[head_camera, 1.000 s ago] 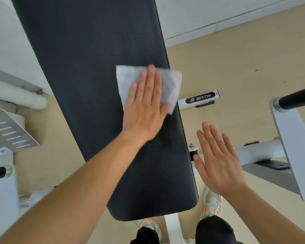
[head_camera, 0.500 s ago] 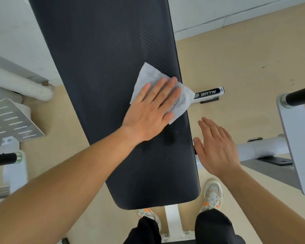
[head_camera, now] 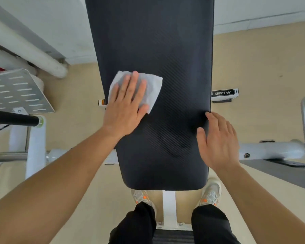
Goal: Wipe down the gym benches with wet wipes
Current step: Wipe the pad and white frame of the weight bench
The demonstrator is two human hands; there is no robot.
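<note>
A long black padded gym bench runs away from me down the middle of the view. A white wet wipe lies flat on its left side. My left hand presses on the wipe with straight, spread fingers, at the bench's left edge. My right hand rests on the bench's right edge with fingers relaxed, its thumb on the top surface, holding nothing.
White frame tubes and a black-gripped bar flank the bench. A perforated grey metal plate stands at the left, a white pipe behind it. A branded foot bar lies on the beige floor at right. My shoes stand under the bench end.
My left hand slid the wipe from the bench's right edge across to its left edge. My right hand came from beside the bench onto its right edge.
</note>
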